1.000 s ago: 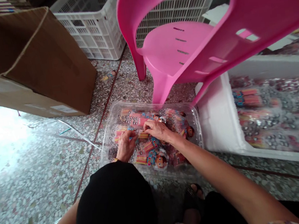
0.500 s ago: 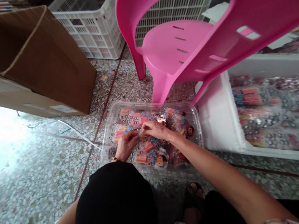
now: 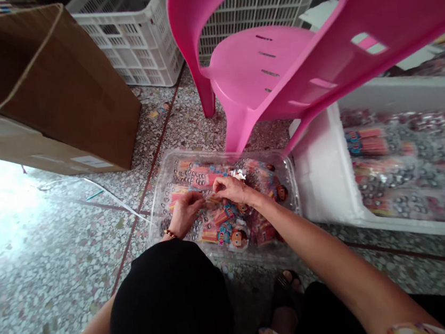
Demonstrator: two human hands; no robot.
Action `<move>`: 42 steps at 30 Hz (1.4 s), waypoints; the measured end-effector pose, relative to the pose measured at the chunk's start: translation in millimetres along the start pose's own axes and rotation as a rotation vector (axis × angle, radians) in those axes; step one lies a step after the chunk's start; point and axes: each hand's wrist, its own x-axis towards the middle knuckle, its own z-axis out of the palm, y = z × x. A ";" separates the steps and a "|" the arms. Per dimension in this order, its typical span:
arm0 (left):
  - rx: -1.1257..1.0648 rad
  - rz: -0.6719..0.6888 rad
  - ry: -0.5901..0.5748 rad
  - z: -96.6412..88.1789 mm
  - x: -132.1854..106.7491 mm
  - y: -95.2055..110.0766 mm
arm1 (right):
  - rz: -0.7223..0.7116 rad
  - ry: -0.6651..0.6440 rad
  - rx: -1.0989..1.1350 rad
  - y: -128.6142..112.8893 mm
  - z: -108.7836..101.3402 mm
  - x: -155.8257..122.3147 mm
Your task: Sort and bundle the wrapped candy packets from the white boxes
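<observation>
A clear plastic tray (image 3: 293, 191) lies on the floor in front of my knees, filled with several small pink and orange cartoon-printed packets (image 3: 221, 229). Both hands are over its middle. My left hand (image 3: 185, 211) is curled, fingers pinched on a packet (image 3: 210, 199) at the tray's centre. My right hand (image 3: 231, 188) meets it from the right, its fingers closed on the same packet. A bead bracelet shows at my left wrist.
A pink plastic chair (image 3: 271, 70) stands just behind the tray. A white foam box (image 3: 324, 177) full of the same packets is on the right. A cardboard box (image 3: 49, 90) lies at the left, white plastic crates (image 3: 140, 42) behind. The floor is speckled terrazzo.
Both hands have lifted slightly and drawn together over the tray's middle, working the same packet. The view has shifted a little upward.
</observation>
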 end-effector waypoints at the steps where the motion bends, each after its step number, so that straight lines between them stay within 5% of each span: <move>1: -0.039 -0.019 -0.007 -1.0 -0.6 0.8 | 0.005 -0.005 0.008 -0.2 -1.2 -0.1; 9: 0.097 0.056 -0.032 3.3 3.7 -3.8 | 0.009 -0.001 0.013 -4.6 -1.5 -1.0; 14: 0.395 0.154 0.000 6.6 -2.7 -6.3 | 0.061 -0.098 -0.047 -3.3 -4.6 -3.2; 18: 0.430 0.170 -0.060 -5.5 -8.6 -10.0 | 0.033 -0.176 -0.121 -5.2 -7.4 -4.5; 25: 0.813 0.277 0.174 -11.0 1.0 -15.0 | -0.008 -0.285 -0.163 -11.4 -13.3 -5.5; 31: 0.948 0.258 0.189 10.9 10.2 -14.0 | -0.010 -0.263 -0.193 -11.6 -14.2 -7.2; 42: 0.781 0.337 0.222 7.6 9.3 -19.9 | 0.051 -0.005 -0.339 -12.5 -0.6 -8.0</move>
